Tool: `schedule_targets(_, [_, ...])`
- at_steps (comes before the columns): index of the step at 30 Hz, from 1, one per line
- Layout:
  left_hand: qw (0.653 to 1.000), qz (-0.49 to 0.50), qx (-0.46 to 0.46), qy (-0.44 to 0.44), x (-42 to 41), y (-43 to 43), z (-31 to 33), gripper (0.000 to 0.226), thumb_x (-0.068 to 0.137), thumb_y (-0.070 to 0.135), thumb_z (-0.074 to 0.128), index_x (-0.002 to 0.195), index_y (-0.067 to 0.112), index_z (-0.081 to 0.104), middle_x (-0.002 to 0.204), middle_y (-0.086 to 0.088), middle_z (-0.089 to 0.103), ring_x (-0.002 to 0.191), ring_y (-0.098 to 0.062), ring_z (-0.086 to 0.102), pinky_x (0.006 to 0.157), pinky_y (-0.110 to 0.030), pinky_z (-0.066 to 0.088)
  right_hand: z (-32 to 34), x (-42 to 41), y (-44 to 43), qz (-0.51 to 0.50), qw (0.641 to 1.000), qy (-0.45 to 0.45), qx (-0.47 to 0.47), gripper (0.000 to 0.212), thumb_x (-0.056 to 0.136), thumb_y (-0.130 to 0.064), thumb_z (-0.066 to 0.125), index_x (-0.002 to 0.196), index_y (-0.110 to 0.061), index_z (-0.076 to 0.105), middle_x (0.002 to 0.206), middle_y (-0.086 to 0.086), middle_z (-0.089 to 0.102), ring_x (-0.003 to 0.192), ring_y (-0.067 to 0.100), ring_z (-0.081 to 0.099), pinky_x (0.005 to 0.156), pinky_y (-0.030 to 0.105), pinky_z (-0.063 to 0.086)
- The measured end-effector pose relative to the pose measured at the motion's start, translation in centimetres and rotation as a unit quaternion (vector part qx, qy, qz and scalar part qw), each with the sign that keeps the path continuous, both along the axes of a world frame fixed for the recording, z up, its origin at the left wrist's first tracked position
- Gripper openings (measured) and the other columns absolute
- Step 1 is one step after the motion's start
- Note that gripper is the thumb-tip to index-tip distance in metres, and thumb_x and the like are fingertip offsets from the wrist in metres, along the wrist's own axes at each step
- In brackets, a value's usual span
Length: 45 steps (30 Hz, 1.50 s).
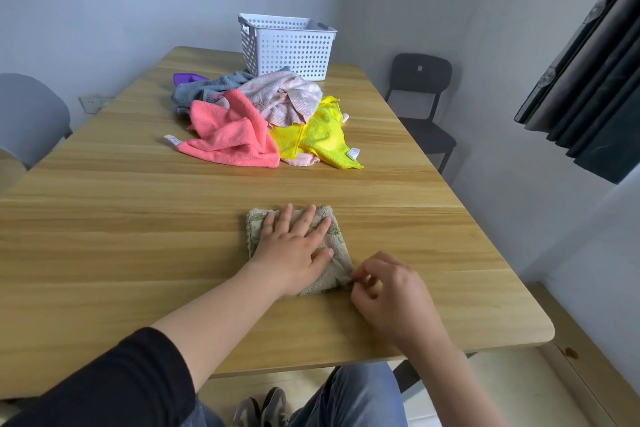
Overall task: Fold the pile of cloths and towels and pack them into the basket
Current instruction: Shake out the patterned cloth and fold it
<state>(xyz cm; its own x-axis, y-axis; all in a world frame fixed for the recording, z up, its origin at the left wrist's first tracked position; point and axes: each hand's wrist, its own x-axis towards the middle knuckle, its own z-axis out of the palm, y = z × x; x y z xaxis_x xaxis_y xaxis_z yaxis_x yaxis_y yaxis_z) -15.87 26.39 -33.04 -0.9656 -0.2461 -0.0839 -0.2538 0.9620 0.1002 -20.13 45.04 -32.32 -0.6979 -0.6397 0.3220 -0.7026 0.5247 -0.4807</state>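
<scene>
A small beige cloth [334,239], folded into a rough square, lies on the wooden table [138,236] near its front edge. My left hand [294,246] presses flat on it with fingers spread. My right hand [388,291] has curled fingers and pinches the cloth's near right corner. Farther back lies a loose pile: a pink cloth [232,135], a yellow cloth [322,135], a pale pink striped towel [284,97], a grey-blue towel [204,87] and a purple cloth [183,79]. Behind the pile stands a white perforated basket [287,45]; its inside is mostly hidden.
A dark chair [422,97] stands past the table's right side and a grey chair [27,114] at the left. Dark curtains [588,80] hang at the right. My knees and shoes show below the front edge.
</scene>
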Motion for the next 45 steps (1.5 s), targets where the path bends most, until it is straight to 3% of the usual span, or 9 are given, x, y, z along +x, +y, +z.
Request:
schedule_targets(6, [0.986, 0.020, 0.061, 0.154, 2.6, -0.3, 0.3, 0.067, 0.093, 0.050, 0.016, 0.150, 0.013, 0.019, 0.158, -0.002, 0.014, 0.146, -0.015, 0.005, 0.117, -0.027, -0.003, 1.1, -1.4, -1.8, -0.080, 0.987, -0.134, -0.035, 0.020, 0.088, -0.035, 0.058, 0.085, -0.018, 0.069, 0.072, -0.007, 0.066, 0.066, 0.008, 0.058, 0.055, 0.020, 0.041])
schedule_targets(10, [0.993, 0.027, 0.056, 0.097, 4.4, 0.0, 0.1, 0.076, 0.089, 0.057, 0.004, 0.151, 0.014, 0.006, 0.160, -0.001, -0.001, 0.146, -0.015, -0.007, 0.115, -0.026, -0.009, 1.7, -2.3, -5.2, -0.108, 0.977, -0.186, -0.002, 0.034, 0.090, -0.039, 0.055, 0.110, -0.013, 0.064, 0.083, -0.006, 0.060, 0.088, 0.018, 0.060, 0.066, 0.024, 0.038])
schedule_targets(15, [0.996, 0.017, 0.057, 0.063, 4.5, -0.4, -0.2, 0.095, 0.066, 0.063, -0.016, 0.150, 0.019, -0.008, 0.157, 0.003, -0.018, 0.143, -0.012, -0.021, 0.113, -0.026, -0.017, 2.2, -2.8, -7.7, -0.102, 0.962, -0.252, 0.036, 0.035, 0.088, -0.036, 0.056, 0.064, -0.013, 0.046, 0.061, 0.001, 0.043, 0.057, 0.018, 0.039, 0.050, 0.028, 0.029])
schedule_targets(22, [0.997, 0.024, 0.047, 0.050, 4.6, -0.2, -0.3, 0.069, 0.094, 0.055, 0.005, 0.150, 0.018, -0.009, 0.156, 0.002, -0.020, 0.142, -0.012, -0.023, 0.116, -0.030, -0.015, 1.6, -2.0, -7.9, -0.096, 0.963, -0.251, 0.002, 0.024, 0.094, -0.034, 0.049, 0.092, -0.010, 0.053, 0.075, -0.003, 0.055, 0.072, 0.019, 0.053, 0.055, 0.028, 0.037])
schedule_targets(27, [0.997, 0.020, 0.055, 0.050, 4.4, -0.5, -0.6, 0.084, 0.077, 0.063, -0.008, 0.150, 0.021, -0.009, 0.156, 0.003, -0.020, 0.142, -0.012, -0.022, 0.116, -0.030, -0.014, 1.5, -2.7, -5.7, -0.106, 0.975, -0.195, -0.011, 0.027, 0.091, -0.031, 0.056, 0.075, -0.010, 0.064, 0.061, 0.001, 0.059, 0.061, 0.020, 0.055, 0.050, 0.026, 0.037])
schedule_targets(32, [0.996, 0.012, 0.062, 0.057, 4.5, -0.8, -0.4, 0.086, 0.076, 0.066, -0.006, 0.150, 0.023, -0.008, 0.157, 0.005, -0.019, 0.143, -0.010, -0.020, 0.114, -0.027, -0.014, 1.3, -3.2, -6.2, -0.139, 0.950, -0.271, -0.073, 0.025, 0.088, -0.031, 0.051, 0.075, -0.011, 0.059, 0.068, 0.004, 0.060, 0.072, 0.028, 0.059, 0.063, 0.037, 0.048])
schedule_targets(36, [0.993, 0.008, 0.091, 0.073, 4.8, -0.8, -0.4, 0.081, 0.086, 0.065, 0.007, 0.151, 0.019, -0.006, 0.157, 0.007, -0.016, 0.143, -0.007, -0.018, 0.115, -0.024, -0.013, 1.9, -2.6, -7.6, -0.100, 0.948, -0.300, -0.039, 0.028, 0.084, -0.040, 0.062, 0.070, -0.016, 0.058, 0.064, -0.003, 0.057, 0.060, 0.015, 0.052, 0.055, 0.026, 0.038])
schedule_targets(42, [0.927, 0.061, 0.210, 0.304, 6.7, -2.2, -0.3, 0.033, 0.091, 0.019, 0.055, 0.124, 0.018, 0.060, 0.129, 0.010, 0.053, 0.119, -0.002, 0.046, 0.105, -0.022, 0.037, 3.8, -2.3, -8.5, -0.131, 0.987, -0.031, 0.089, 0.022, 0.085, -0.026, 0.055, 0.072, -0.009, 0.058, 0.060, 0.001, 0.049, 0.059, 0.023, 0.046, 0.044, 0.023, 0.026])
schedule_targets(45, [0.940, 0.045, 0.177, 0.290, 7.4, -2.5, -0.3, 0.027, 0.090, 0.021, 0.058, 0.115, 0.020, 0.067, 0.117, 0.010, 0.061, 0.113, -0.008, 0.050, 0.098, -0.017, 0.034, 5.0, -2.4, -9.1, -0.131, 0.981, 0.057, 0.133, 0.018, 0.084, -0.027, 0.058, 0.076, -0.011, 0.061, 0.064, 0.000, 0.053, 0.064, 0.024, 0.052, 0.045, 0.023, 0.031])
